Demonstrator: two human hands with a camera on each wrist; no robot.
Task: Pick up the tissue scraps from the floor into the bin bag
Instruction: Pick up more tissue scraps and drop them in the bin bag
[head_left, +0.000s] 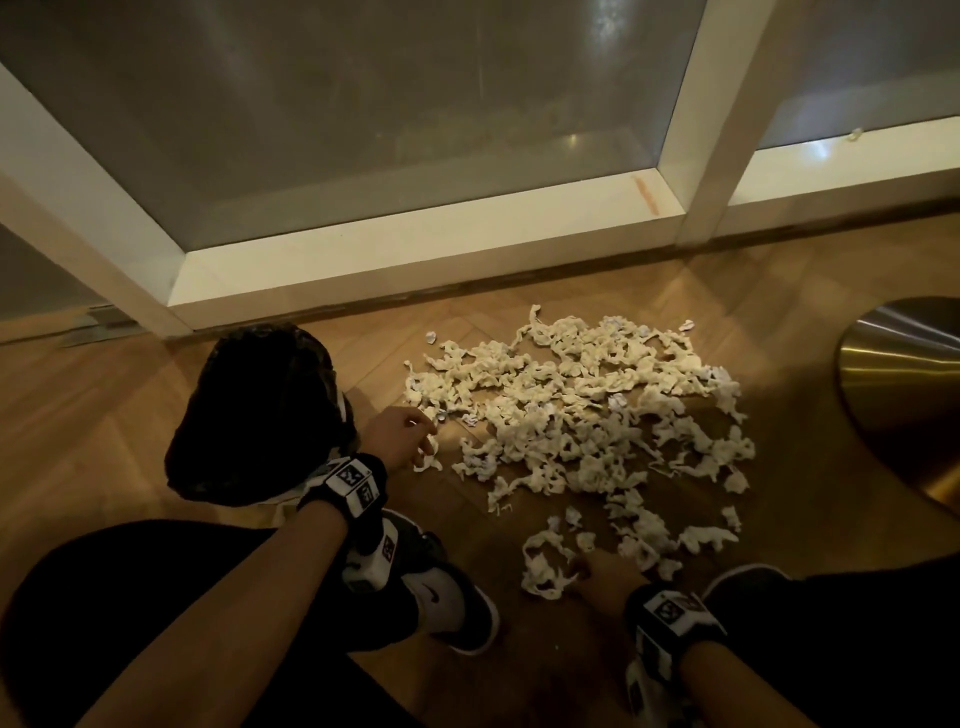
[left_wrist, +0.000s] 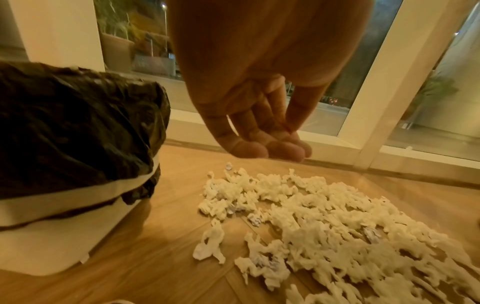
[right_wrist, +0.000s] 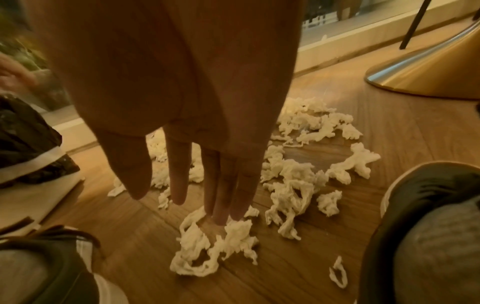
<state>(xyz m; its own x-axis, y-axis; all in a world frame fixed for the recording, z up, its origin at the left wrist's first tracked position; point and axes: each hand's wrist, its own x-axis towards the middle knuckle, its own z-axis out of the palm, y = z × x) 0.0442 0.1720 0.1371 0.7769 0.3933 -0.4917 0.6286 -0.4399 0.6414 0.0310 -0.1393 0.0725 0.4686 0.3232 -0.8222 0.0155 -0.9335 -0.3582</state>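
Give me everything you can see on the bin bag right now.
The bin bag is black, crinkly thin plastic lining a white bin, its edge folded down over the rim. It stands upright on the wood floor, left of the tissue scraps. Neither hand touches it; the left hand hovers beside it. Its contents cannot be seen.

Dim, warm yellowish light is filling every view; glare is streaking the window glass at upper centre, edges are bending, and the right hand is looking blurred, perhaps unfocused.
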